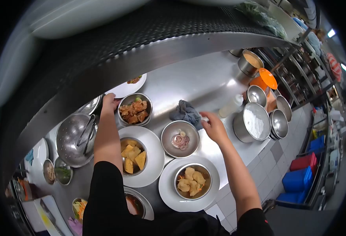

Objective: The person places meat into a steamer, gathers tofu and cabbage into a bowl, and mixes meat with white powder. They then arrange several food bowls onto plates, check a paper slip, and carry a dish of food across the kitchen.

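Note:
My left hand (110, 102) is stretched toward the back of the counter, beside a metal bowl of brown fried pieces (134, 111); its fingers are partly hidden, and whether they grip anything I cannot tell. Above it lies a white plate with some food (130, 88). My right hand (212, 125) is at a crumpled grey-blue cloth (186, 113), thumb and fingers apart, holding nothing visible. Left of this hand stands a metal bowl with sliced onion rings (180, 139). Nearer me, white plates carry a bowl of yellow wedges (133, 156) and a bowl of golden fried pieces (191, 181).
A perforated colander with tongs (75, 135) is at the left, above a cutting board with a knife (51, 216). To the right stand a squeeze bottle (231, 106), a pot of white powder (251, 122) and stacked bowls (279, 122). A metal shelf edge (157, 49) hangs overhead.

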A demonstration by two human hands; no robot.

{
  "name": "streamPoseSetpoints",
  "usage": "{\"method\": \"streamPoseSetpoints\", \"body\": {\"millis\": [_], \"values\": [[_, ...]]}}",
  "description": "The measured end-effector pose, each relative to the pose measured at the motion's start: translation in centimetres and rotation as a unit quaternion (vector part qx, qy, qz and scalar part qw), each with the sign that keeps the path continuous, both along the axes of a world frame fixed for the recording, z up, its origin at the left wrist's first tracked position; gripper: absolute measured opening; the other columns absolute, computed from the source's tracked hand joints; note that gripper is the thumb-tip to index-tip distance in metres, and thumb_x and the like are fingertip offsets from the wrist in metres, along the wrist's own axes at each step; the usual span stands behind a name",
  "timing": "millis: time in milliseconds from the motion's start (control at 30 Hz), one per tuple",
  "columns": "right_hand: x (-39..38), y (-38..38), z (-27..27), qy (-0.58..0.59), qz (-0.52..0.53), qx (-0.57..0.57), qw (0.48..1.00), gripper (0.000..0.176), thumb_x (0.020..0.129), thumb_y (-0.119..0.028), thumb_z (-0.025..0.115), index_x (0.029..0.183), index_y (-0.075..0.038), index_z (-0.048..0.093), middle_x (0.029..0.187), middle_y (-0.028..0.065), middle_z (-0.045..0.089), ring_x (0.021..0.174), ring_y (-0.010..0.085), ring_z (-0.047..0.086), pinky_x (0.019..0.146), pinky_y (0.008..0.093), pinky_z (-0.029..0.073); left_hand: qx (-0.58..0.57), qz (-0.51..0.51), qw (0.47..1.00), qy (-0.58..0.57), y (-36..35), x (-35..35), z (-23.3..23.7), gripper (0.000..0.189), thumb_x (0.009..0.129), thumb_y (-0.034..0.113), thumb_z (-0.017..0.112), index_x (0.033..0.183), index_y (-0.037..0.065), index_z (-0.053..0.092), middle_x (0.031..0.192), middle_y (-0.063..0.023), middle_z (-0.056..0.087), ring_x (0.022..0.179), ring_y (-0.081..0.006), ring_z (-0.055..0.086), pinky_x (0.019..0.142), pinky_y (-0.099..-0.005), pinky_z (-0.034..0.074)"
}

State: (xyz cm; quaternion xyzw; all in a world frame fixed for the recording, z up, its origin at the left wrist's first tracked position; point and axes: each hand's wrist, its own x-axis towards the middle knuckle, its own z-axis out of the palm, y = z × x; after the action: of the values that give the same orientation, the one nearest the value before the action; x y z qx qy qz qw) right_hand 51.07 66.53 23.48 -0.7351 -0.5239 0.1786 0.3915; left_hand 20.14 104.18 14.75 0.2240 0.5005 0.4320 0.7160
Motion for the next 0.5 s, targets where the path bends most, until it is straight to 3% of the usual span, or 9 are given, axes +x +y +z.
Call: {"method": "streamPoseSetpoints", "body": {"millis": [100, 167, 200, 267, 367, 433, 500], "values": [[2.3, 5.6, -4.8, -0.075, 0.017, 0.021, 0.997, 0.029, 0.083, -0.012, 0.058, 0.111, -0.01, 0.06, 0.11, 0.0154, 0.057, 0.09, 0.0316, 0.06, 0.081, 0.039, 0.048, 0.067, -0.022, 0.997, 0.015, -0.9, 1.3, 3.3, 0.036, 0.081, -0.003, 0.036, 0.116, -0.008, 0.037, 0.113, -0.0257, 0.051, 0.101, -0.0404, 0.057, 0.084, -0.0511, 0.054], [2.8, 7.9, -7.1, -0.188, 0.121, -0.078, 0.972, 0.026, 0.082, -0.013, 0.058, 0.108, -0.01, 0.061, 0.107, 0.017, 0.059, 0.093, 0.034, 0.059, 0.084, 0.0423, 0.047, 0.088, -0.007, 0.992, -0.091, 0.3, 1.5, 3.1, 0.035, 0.081, -0.003, 0.036, 0.115, -0.009, 0.039, 0.111, -0.0262, 0.052, 0.099, -0.0398, 0.058, 0.083, -0.051, 0.054], [2.9, 8.6, -7.5, -0.186, 0.124, -0.08, 0.971, 0.026, 0.082, -0.013, 0.058, 0.108, -0.01, 0.061, 0.107, 0.017, 0.059, 0.093, 0.034, 0.059, 0.084, 0.0423, 0.047, 0.085, -0.005, 0.992, -0.089, 1.2, 1.5, 2.9, 0.035, 0.081, -0.003, 0.036, 0.115, -0.009, 0.039, 0.111, -0.0262, 0.052, 0.099, -0.0398, 0.058, 0.083, -0.051, 0.054], [2.4, 9.4, -7.1, -0.204, 0.062, -0.168, 0.962, 0.021, 0.084, -0.019, 0.057, 0.102, -0.009, 0.062, 0.102, 0.0171, 0.061, 0.095, 0.0349, 0.058, 0.082, 0.0435, 0.047, 0.092, -0.033, 0.995, 0.02, 2.0, 1.3, 3.1, 0.033, 0.081, -0.001, 0.037, 0.113, -0.009, 0.042, 0.109, -0.0259, 0.053, 0.099, -0.0387, 0.058, 0.083, -0.0492, 0.055], [2.7, 10.0, -7.1, -0.232, 0.012, -0.164, 0.959, 0.022, 0.085, -0.026, 0.057, 0.091, -0.006, 0.063, 0.096, 0.0168, 0.063, 0.086, 0.0372, 0.06, 0.074, 0.0457, 0.047, 0.099, -0.065, 0.992, 0.03, 1.3, 0.5, 4.1, 0.032, 0.081, 0.001, 0.039, 0.112, -0.008, 0.043, 0.108, -0.0251, 0.054, 0.098, -0.0376, 0.059, 0.083, -0.0471, 0.055], [2.3, 10.6, -6.7, -0.231, 0.01, -0.146, 0.962, 0.03, 0.086, -0.034, 0.055, 0.094, -0.006, 0.063, 0.097, 0.0169, 0.063, 0.082, 0.0383, 0.06, 0.074, 0.0461, 0.047, 0.136, -0.068, 0.988, 0.014, -0.4, -0.4, 5.2, 0.031, 0.081, 0.002, 0.04, 0.111, -0.008, 0.043, 0.106, -0.0242, 0.055, 0.095, -0.0366, 0.06, 0.08, -0.0463, 0.056], [0.1, 10.6, -3.5, -0.261, -0.044, 0.1, 0.959, 0.036, 0.09, -0.037, 0.052, 0.1, -0.005, 0.062, 0.085, 0.0138, 0.066, 0.072, 0.0311, 0.063, 0.07, 0.0422, 0.05, 0.204, -0.089, 0.975, -0.02, -3.3, -1.1, 6.2, 0.029, 0.082, 0.003, 0.041, 0.109, -0.006, 0.042, 0.102, -0.0224, 0.056, 0.09, -0.0347, 0.061, 0.075, -0.0448, 0.057]]}}
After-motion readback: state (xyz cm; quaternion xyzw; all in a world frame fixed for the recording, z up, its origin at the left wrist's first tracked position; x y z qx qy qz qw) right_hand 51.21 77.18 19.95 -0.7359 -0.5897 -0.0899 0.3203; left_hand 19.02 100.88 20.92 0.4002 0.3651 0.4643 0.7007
